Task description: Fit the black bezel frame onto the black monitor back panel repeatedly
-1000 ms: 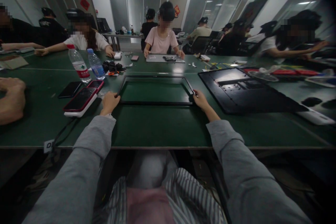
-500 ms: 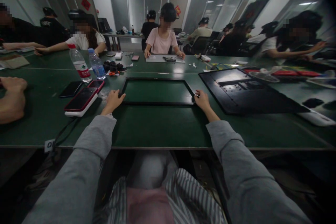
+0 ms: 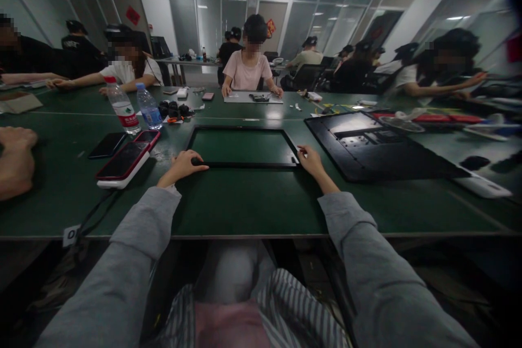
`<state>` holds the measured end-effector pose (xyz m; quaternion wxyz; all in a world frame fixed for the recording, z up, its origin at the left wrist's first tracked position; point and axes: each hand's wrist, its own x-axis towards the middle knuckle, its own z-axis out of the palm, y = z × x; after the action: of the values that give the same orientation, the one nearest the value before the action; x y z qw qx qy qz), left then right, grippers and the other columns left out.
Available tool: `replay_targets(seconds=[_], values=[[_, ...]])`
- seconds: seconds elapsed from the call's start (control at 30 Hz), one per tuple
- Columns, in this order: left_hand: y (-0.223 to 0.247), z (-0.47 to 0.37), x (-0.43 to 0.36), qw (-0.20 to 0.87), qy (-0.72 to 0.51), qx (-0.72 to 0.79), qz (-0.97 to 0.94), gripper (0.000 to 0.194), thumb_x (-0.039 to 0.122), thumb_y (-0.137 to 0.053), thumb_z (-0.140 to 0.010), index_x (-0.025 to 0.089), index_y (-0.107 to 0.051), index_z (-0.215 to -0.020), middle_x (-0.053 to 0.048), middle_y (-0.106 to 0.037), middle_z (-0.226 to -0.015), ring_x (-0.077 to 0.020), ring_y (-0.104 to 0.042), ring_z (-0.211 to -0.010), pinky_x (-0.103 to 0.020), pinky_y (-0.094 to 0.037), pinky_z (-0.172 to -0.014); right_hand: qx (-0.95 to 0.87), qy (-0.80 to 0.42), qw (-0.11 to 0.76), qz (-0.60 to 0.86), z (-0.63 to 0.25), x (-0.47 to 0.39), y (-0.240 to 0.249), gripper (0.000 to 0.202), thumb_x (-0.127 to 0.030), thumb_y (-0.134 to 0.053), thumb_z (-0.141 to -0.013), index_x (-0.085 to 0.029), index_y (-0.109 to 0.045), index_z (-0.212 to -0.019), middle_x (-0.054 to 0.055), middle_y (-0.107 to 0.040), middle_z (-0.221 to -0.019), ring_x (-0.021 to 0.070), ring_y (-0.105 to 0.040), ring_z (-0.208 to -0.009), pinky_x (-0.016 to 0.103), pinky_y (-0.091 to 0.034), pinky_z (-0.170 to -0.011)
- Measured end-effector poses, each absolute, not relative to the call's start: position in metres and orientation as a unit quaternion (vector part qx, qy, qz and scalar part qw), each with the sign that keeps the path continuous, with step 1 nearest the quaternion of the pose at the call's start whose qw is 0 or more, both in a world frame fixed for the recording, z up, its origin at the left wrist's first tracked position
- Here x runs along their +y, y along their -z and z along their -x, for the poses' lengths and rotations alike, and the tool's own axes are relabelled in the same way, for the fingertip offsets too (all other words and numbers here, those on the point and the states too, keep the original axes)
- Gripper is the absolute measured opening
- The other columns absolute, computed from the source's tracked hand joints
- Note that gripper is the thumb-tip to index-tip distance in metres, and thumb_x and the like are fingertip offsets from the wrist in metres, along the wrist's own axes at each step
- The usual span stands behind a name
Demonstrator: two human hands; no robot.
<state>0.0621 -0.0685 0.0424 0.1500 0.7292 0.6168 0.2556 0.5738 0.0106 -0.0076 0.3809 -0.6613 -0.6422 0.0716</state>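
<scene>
A thin black rectangular frame (image 3: 244, 165) lies on the green table in front of me, with the tabletop showing through its opening. My left hand (image 3: 184, 167) is closed on its near left corner, the thumb along the near bar. Towards the near right corner, my right hand (image 3: 313, 163) pinches the frame's side bar. A small pale patch shows on the frame beside my right fingers. To the right of that hand lies a large black panel (image 3: 367, 155) with a recessed section; my hand does not touch it.
On the left stand two bottles, one red-capped (image 3: 123, 111) and one blue-capped (image 3: 150, 111). Near them lie a black phone (image 3: 107, 145) and a red-edged phone (image 3: 124, 160) on a white block. Another person's arm (image 3: 16, 160) rests at far left. Someone in pink (image 3: 248, 68) sits opposite.
My left hand has slid along the frame towards me, from its left side to the near left corner. My right hand keeps its hold on the right side. The view has shifted slightly.
</scene>
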Motion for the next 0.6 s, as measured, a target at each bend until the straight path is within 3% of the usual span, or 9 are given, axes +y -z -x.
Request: replay_targets(seconds=[0.13, 0.3, 0.47, 0.6], values=[[-0.041, -0.062, -0.064, 0.153, -0.274, 0.632, -0.709, 0.048, 0.066, -0.086, -0.073, 0.024, -0.080, -0.094, -0.013, -0.075, -0.113, -0.0355, -0.063, -0.117, -0.047, -0.050, -0.101, -0.635, -0.056, 0.367, 0.677, -0.572, 0.005, 0.003, 0.047, -0.028, -0.055, -0.090, -0.020, -0.071, -0.134, 0.016, -0.076, -0.123, 0.0357, -0.065, -0.124, 0.063, -0.046, -0.113], [-0.030, -0.052, -0.052, 0.169, -0.299, 0.645, -0.682, 0.047, 0.063, -0.085, -0.074, 0.022, -0.079, -0.096, -0.014, -0.076, -0.112, -0.0341, -0.065, -0.115, -0.045, -0.052, -0.098, -0.534, 0.045, 0.393, 0.747, -0.590, -0.009, -0.014, 0.059, -0.026, -0.055, -0.091, -0.019, -0.061, -0.150, 0.023, -0.059, -0.151, 0.0450, -0.040, -0.149, 0.077, -0.030, -0.117], [-0.023, -0.041, -0.042, 0.180, -0.335, 0.632, -0.675, 0.048, 0.064, -0.081, -0.076, 0.022, -0.078, -0.099, -0.013, -0.077, -0.112, -0.0320, -0.068, -0.112, -0.044, -0.053, -0.099, -0.248, 0.155, 0.532, 0.794, -0.652, -0.032, -0.030, 0.080, -0.023, -0.054, -0.087, -0.016, -0.042, -0.166, 0.029, -0.035, -0.167, 0.0471, -0.028, -0.158, 0.069, -0.027, -0.123], [-0.029, -0.043, -0.042, 0.202, -0.375, 0.634, -0.646, 0.051, 0.066, -0.082, -0.073, 0.021, -0.077, -0.096, -0.013, -0.078, -0.106, -0.0314, -0.070, -0.106, -0.043, -0.053, -0.097, -0.048, 0.076, 0.592, 0.801, -0.692, -0.046, -0.027, 0.101, -0.029, -0.052, -0.086, -0.005, -0.008, -0.174, 0.038, -0.018, -0.169, 0.0474, -0.020, -0.164, 0.063, -0.019, -0.129]])
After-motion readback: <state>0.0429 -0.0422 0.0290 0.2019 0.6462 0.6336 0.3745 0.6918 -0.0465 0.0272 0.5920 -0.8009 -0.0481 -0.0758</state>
